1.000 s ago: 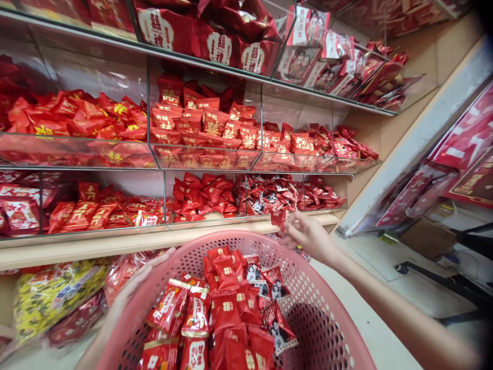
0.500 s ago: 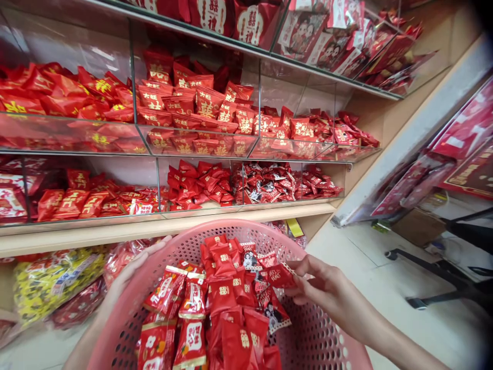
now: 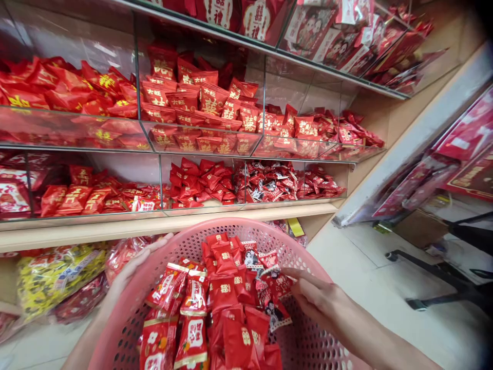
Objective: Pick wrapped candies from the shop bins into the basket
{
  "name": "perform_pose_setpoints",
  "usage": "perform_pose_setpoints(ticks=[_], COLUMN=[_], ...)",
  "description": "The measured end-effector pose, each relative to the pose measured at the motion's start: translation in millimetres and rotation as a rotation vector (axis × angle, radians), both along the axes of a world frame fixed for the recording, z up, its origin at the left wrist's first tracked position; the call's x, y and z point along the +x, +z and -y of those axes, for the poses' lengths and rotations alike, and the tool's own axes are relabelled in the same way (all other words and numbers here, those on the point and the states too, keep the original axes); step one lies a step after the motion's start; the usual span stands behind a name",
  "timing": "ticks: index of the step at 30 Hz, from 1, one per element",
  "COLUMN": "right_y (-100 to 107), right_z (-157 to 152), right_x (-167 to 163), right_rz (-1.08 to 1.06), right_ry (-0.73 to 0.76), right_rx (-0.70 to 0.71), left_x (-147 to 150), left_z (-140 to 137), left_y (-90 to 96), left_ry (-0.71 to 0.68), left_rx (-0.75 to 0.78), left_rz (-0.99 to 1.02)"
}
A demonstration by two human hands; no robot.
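A pink perforated plastic basket (image 3: 221, 226) is in front of me, with my left hand (image 3: 129, 270) gripping its left side, fingers stretched along the outside below the rim. Inside, red-and-white wrapped candies (image 3: 193, 295) lie on the left. Plain red packets with gold characters (image 3: 223, 293) fill the middle. To their right are small red-and-black printed candies (image 3: 277, 313). My right hand (image 3: 316, 293) is over the basket's right side, index finger extended, touching a small red candy packet (image 3: 280, 283) that rests on the printed candies. The fingers are not closed around it.
Glass-fronted shelves (image 3: 208, 210) hold red candy packets in divided compartments. Under the bottom shelf lie a yellow bag of candy (image 3: 61, 280) and other bags. At the right are a black chair base (image 3: 427, 280), a cardboard box (image 3: 419, 234) and pale floor tiles (image 3: 356, 257).
My right hand has let go of the small red packet it was pinching, which now lies among the printed candies. My left hand stays on the basket. The view has shifted slightly.
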State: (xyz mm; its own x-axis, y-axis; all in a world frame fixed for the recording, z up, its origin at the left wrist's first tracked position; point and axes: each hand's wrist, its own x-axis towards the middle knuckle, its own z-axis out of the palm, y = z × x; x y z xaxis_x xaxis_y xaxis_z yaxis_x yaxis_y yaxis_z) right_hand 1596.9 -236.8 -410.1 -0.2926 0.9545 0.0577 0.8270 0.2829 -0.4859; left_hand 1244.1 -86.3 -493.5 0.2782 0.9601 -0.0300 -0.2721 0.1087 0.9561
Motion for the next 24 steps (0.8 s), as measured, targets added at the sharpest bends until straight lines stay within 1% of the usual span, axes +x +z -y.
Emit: perform_pose_setpoints(ticks=[2, 5, 10, 15, 19, 24], right_y=[-0.9, -2.7, -9.3, -19.5, -22.6, -24.5], right_z=[-3.6, -9.3, -18.6, -21.3, -21.5, -25.2], right_x=[-1.7, -6.4, -16.0, -22.6, -25.3, -29.1], right_rz=[0.054, 0.181, 0.477, 0.757, 0.856, 0.882], right_ry=[-0.028, -0.029, 0.077, 0.209, 0.271, 0.258], right_rx=[-0.021, 0.003, 0.060, 0.107, 0.192, 0.258], left_x=[-1.4, -3.8, -3.5, 0.6, 0.4, -8.1], left_z=[-0.5, -2.5, -4.8, -0.4, 1.4, -8.4], left_y=[-1.7, -5.3, -6.9, 0.6, 2.2, -11.1], left_ry=[-0.003, -0.001, -0.012, 0.009, 0.028, -0.045], left_rx=[-0.009, -0.010, -0.024, -0.029, 0.045, 0.003], left_rz=[0.000, 0.000, 0.023, 0.013, -0.045, -0.040])
